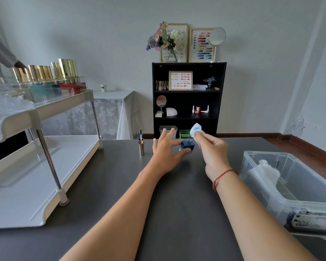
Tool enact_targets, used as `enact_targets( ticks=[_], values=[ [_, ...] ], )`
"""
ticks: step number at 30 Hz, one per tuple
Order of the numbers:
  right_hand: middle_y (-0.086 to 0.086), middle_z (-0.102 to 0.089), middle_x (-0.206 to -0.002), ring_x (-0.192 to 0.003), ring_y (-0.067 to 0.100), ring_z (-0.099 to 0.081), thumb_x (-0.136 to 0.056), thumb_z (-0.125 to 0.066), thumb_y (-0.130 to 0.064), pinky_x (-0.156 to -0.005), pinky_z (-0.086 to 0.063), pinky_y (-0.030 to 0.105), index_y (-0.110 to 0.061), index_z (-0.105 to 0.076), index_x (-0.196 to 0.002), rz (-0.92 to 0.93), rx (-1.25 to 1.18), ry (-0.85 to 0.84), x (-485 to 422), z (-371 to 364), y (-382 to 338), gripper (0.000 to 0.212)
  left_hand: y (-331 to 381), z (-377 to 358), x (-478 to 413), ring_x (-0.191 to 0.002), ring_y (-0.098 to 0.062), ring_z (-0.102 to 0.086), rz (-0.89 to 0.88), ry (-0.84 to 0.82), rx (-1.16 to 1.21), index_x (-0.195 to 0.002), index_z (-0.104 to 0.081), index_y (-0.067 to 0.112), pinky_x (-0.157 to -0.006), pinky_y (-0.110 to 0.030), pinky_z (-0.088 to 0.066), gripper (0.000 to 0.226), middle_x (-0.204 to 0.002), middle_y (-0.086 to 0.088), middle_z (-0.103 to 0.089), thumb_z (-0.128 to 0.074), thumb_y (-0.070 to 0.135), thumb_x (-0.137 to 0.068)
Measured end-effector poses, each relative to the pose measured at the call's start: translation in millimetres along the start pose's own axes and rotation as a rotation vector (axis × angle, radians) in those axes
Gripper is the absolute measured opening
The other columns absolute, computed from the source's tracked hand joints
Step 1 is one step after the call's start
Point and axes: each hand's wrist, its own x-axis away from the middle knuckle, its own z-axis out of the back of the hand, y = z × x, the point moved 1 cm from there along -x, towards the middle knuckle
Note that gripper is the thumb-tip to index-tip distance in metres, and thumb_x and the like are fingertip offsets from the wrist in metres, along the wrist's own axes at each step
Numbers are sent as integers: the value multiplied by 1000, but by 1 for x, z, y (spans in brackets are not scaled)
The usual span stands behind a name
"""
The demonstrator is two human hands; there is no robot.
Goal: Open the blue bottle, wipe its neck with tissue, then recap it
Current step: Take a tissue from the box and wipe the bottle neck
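Tissue (195, 129), blue-stained, hovers beside open blue bottle (187, 146); bin label (309, 221) blurred.

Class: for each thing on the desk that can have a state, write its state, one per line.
Blue bottle: uncapped, upright, held by left hand.
Gold cap: off, standing brush-up on table.
Tissue: blue-stained, pinched by right hand.
Clear bin: open, spare tissues inside.

A black bookshelf (189, 98) stood against the pale wall (83, 34). A lace-draped table (111, 102) stood to its left, and brown wooden floor (299, 146) lay to its right.
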Motion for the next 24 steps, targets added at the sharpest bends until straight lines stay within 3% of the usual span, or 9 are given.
enact_targets(
  ticks=[3, 6, 9, 13, 16, 20, 24],
  values=[
    [-5, -66, -117, -88, -8, -56, -82, -70, -25, -57, -41, -2, -14, -67, -114, 30, 13, -73, 4, 4, -3, 35, 0, 2, 1, -150, -17, 4, 31, 8, 62, -128, -60, 28, -119, -48, 8, 39, -160, 0, -18, -59, 39, -91],
    [-8, -57, -132, -111, -3, -50, -81, -70, -32, -87, -38, 10, -19, -67, -114, 89, 160, -250, 11, 1, -2, 35, 1, 4, 1, -150, -20, 4, 55, 10, 121, -125, -62, 30, -120, -53, 3, 35, -160, -1, -19, -60, 37, -90],
    [-2, -54, -137, -128, 10, -45, -85, -66, -32, -99, -34, 22, -17, -65, -118, 157, 270, -271, 13, -1, 1, 37, 1, 5, 2, -150, -20, 5, 48, -1, 116, -125, -63, 30, -119, -54, 5, 34, -160, -2, -18, -60, 36, -91],
    [-2, -53, -138, -137, 13, -35, -87, -63, -30, -116, -25, 40, -17, -65, -118, 245, 414, -262, 9, 0, 3, 34, 0, 4, 1, -150, -21, 5, 43, -17, 103, -126, -62, 31, -119, -54, 6, 34, -160, -1, -19, -59, 34, -92],
    [-1, -55, -136, -138, 14, -32, -88, -62, -25, -117, -19, 50, -16, -69, -111, 340, 485, -242, 7, -2, 1, 26, 0, 4, 1, -150, -20, 6, 56, -26, 140, -125, -62, 33, -119, -55, 5, 34, -160, -1, -19, -60, 36, -91],
    [3, -59, -131, -136, 16, -36, -90, -60, -18, -114, -25, 50, -11, -72, -104, 428, 532, -185, 5, 1, -1, 20, 0, 5, 1, -149, -20, 8, 110, -35, 182, -124, -62, 34, -119, -57, 0, 36, -160, -1, -18, -61, 40, -89],
    [5, -55, -136, -139, 17, -33, -93, -54, -19, -118, -17, 51, -12, -69, -111, 447, 494, -126, 7, 1, -4, 24, 0, 4, -1, -149, -21, 9, 119, -57, 153, -127, -60, 33, -118, -58, 2, 38, -160, -1, -17, -59, 41, -90]
  ],
)
